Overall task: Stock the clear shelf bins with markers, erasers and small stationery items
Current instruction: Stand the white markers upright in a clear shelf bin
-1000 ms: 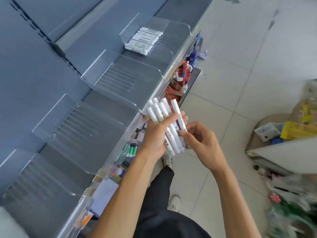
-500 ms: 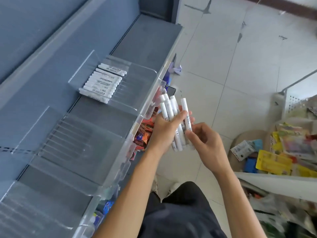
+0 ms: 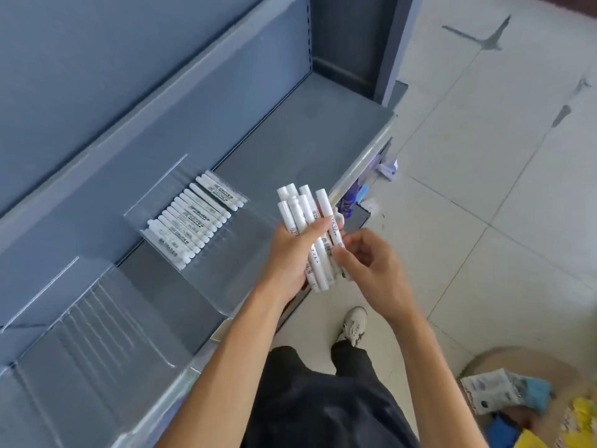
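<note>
While left hand [image 3: 289, 257] grips white markers [image 3: 302, 211], right hand [image 3: 371, 270] (pinching one) alongside.

bright, even daylight fills the view, strongest on the pale floor tiles [image 3: 484, 163] at 2 o'clock. shadows are soft and faint. the clear bin [image 3: 97, 318] at 8 o'clock shows white glints along its edges. wide-angle distortion curves the shelf rail [image 3: 361, 166]. packets [image 3: 497, 392] at 5 o'clock are blurred; the bundle of markers [image 3: 302, 218] near centre looks fairly sharp.
</note>
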